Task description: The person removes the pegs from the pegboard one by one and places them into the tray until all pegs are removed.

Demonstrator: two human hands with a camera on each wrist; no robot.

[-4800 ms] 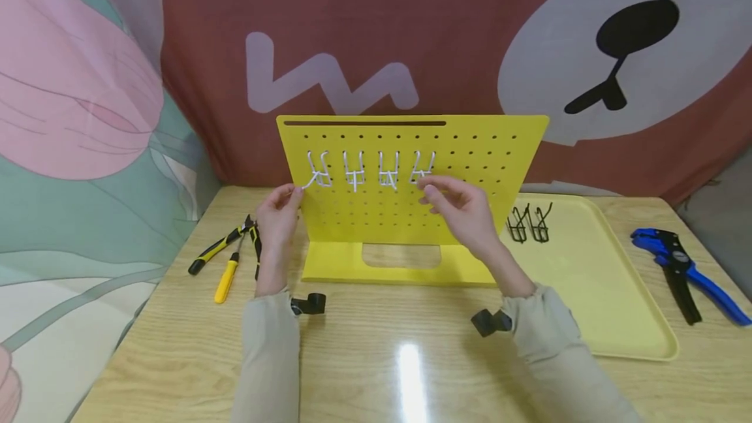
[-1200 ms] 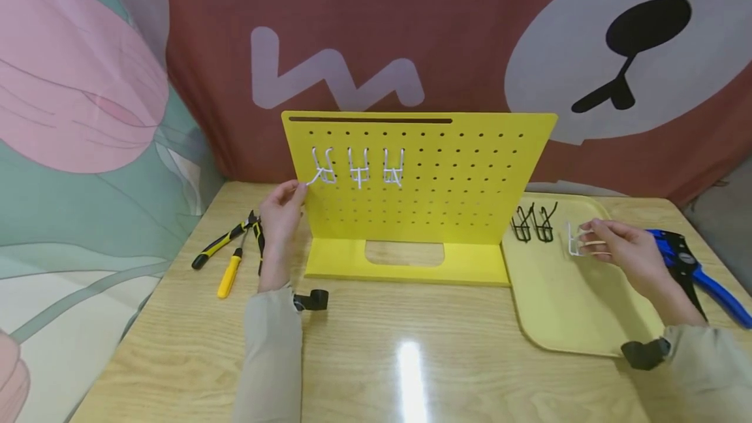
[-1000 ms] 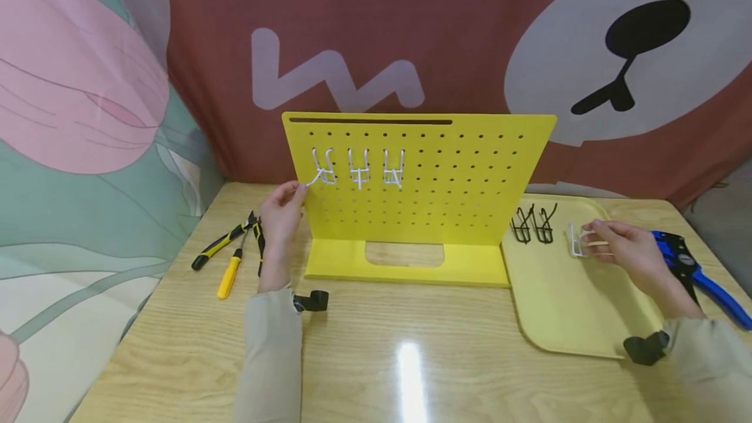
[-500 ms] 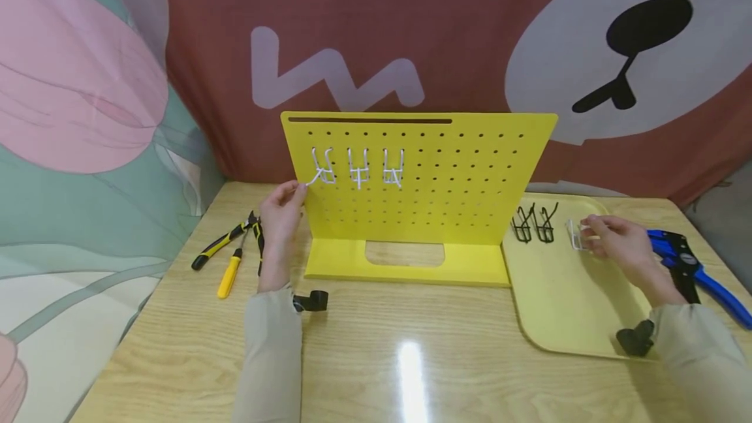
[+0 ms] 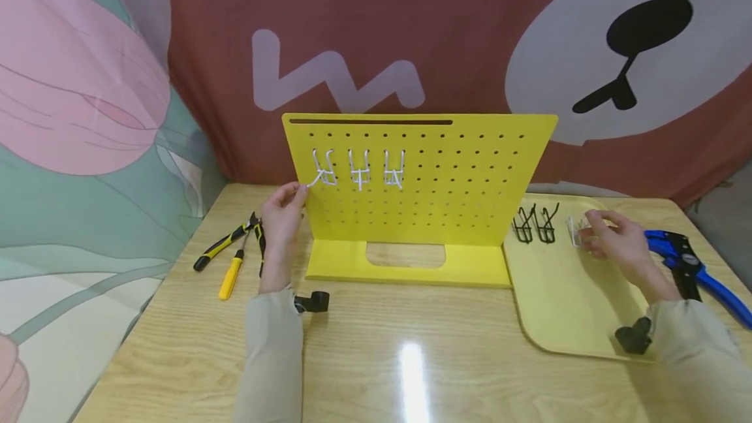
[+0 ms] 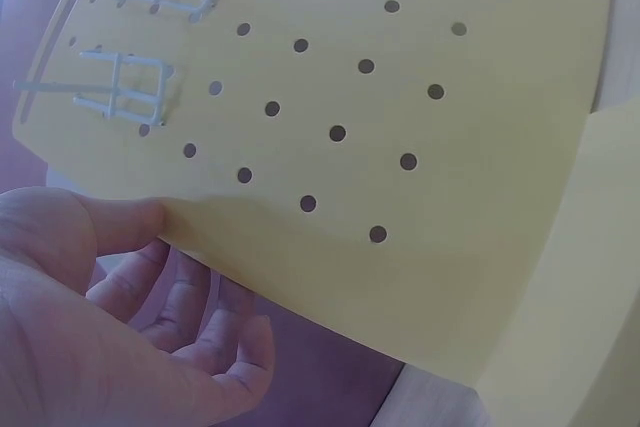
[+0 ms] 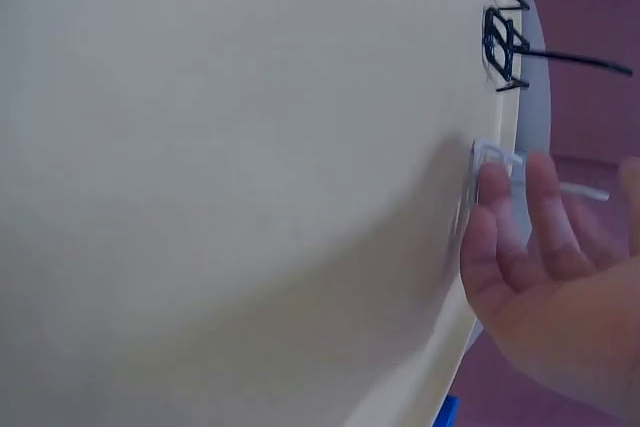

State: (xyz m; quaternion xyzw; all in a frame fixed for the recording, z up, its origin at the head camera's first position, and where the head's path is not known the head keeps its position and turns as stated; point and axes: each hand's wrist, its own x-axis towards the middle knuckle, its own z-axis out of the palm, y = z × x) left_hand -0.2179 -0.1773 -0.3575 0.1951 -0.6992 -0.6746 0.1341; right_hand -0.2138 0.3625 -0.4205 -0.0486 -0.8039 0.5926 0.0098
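Pegboard [image 5: 455, 201] pinched in your left grip [image 5: 283, 217], third hook [image 5: 393, 172] in head view only; rightward, half-curled right grip [image 5: 621, 243], hold on loose hook [image 5: 572, 232] unclear.

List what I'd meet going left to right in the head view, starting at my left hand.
Left hand, three white wire hooks on the yellow pegboard, two black wire hooks, another white wire hook, right hand, blue wire stripper.

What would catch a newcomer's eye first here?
Probably the yellow pegboard mid-table, with three white hooks on its left half and the left hand pinching its left edge. Next, the tray to the right: two black hooks sit far left, and the right hand is at another white hook.
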